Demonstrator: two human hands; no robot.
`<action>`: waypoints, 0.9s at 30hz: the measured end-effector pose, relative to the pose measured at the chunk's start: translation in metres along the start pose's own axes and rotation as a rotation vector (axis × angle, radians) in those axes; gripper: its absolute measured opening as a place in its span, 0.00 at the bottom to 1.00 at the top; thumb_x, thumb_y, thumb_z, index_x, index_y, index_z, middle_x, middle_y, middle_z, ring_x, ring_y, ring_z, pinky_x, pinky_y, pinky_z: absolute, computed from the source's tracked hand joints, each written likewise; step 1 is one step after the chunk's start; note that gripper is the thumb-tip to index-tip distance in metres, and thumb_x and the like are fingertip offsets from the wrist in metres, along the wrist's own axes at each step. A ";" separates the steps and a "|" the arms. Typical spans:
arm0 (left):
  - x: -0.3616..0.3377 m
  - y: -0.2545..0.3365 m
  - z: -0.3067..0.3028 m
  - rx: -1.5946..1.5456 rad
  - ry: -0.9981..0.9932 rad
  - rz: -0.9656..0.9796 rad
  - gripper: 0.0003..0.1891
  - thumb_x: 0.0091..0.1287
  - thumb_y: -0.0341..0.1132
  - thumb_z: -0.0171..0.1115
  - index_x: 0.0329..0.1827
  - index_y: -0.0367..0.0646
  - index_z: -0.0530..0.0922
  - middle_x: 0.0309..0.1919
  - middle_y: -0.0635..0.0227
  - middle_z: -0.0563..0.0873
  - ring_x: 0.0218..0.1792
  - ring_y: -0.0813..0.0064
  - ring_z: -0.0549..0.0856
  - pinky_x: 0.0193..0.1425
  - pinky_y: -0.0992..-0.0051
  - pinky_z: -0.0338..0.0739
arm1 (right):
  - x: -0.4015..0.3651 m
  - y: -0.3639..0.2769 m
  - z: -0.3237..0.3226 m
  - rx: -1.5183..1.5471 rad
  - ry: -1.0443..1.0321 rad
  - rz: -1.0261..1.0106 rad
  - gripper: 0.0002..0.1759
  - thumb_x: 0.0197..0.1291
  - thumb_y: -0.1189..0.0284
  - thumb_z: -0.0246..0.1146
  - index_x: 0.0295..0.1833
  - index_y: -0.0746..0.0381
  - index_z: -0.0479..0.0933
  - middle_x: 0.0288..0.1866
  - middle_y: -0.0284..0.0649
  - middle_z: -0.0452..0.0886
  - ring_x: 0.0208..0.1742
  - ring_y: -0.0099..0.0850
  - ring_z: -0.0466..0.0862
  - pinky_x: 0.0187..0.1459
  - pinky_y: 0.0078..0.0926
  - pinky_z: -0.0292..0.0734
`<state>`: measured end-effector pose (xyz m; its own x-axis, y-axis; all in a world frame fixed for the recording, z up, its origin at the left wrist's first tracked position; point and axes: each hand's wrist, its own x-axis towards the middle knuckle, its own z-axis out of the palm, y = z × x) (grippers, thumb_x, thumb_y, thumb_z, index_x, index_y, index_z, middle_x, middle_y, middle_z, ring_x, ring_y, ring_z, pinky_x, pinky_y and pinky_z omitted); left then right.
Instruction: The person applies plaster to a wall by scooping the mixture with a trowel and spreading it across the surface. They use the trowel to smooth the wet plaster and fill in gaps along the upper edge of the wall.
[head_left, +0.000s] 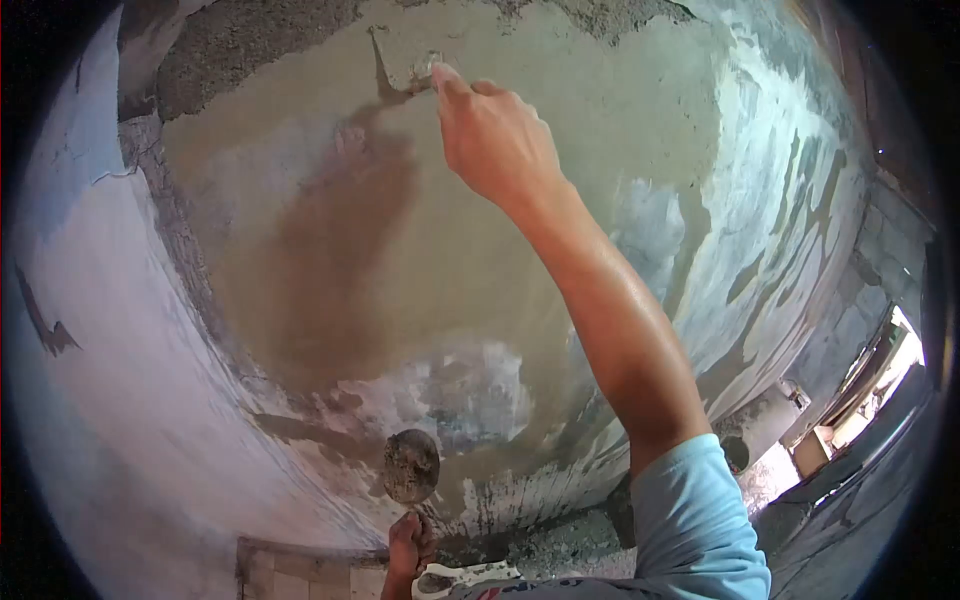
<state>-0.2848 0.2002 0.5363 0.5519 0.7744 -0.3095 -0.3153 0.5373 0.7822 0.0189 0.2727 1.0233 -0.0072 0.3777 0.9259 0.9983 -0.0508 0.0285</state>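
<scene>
My right hand [495, 140] is closed around the handle of a trowel, raised high against the wall. The trowel's thin blade [383, 75] shows at the left of the fist, edge-on and at the plastered surface; most of the handle is hidden by my fingers. Wet grey-brown plaster [480, 260] covers much of the wall before me. Low in the view, my left hand [410, 545] is closed on the handle of a round ladle [411, 466], whose bowl is crusted with mortar and stands just above the fist.
Rough bare wall [265, 50] borders the plaster at the top. A pale side wall [130, 330] meets it on the left. At lower right stand a pale cylindrical container [765, 425] and a bright opening [905, 345]. Tile-like panels [310, 575] lie at the bottom.
</scene>
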 end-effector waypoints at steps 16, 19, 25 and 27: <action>-0.028 -0.015 -0.020 0.001 0.078 -0.015 0.17 0.82 0.50 0.50 0.37 0.50 0.72 0.19 0.74 0.67 0.12 0.80 0.63 0.12 0.75 0.54 | -0.016 0.046 -0.006 0.127 0.256 0.161 0.22 0.75 0.66 0.54 0.67 0.66 0.76 0.39 0.57 0.88 0.44 0.59 0.88 0.48 0.55 0.83; -0.028 -0.017 -0.016 0.026 0.123 0.011 0.17 0.81 0.50 0.51 0.37 0.49 0.73 0.20 0.74 0.68 0.13 0.80 0.64 0.12 0.75 0.55 | -0.024 0.001 0.023 0.061 0.152 0.169 0.21 0.75 0.66 0.51 0.66 0.62 0.77 0.40 0.58 0.88 0.44 0.60 0.87 0.48 0.55 0.84; -0.037 -0.021 -0.012 -0.034 0.104 0.047 0.16 0.81 0.48 0.51 0.38 0.48 0.73 0.21 0.71 0.72 0.13 0.80 0.66 0.11 0.75 0.57 | -0.034 0.017 0.003 0.165 0.102 -0.063 0.19 0.76 0.66 0.50 0.65 0.58 0.77 0.39 0.56 0.88 0.44 0.60 0.88 0.48 0.56 0.84; -0.037 -0.025 -0.020 -0.035 0.063 0.054 0.16 0.81 0.48 0.52 0.38 0.48 0.73 0.21 0.72 0.71 0.13 0.80 0.66 0.11 0.75 0.56 | -0.009 0.039 -0.007 0.190 0.225 -0.121 0.19 0.76 0.66 0.50 0.64 0.58 0.77 0.39 0.56 0.88 0.44 0.61 0.87 0.48 0.56 0.84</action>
<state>-0.3126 0.1649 0.5174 0.4837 0.8216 -0.3016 -0.3706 0.5044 0.7799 0.0576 0.2605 1.0183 -0.1178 0.1557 0.9808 0.9822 0.1641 0.0919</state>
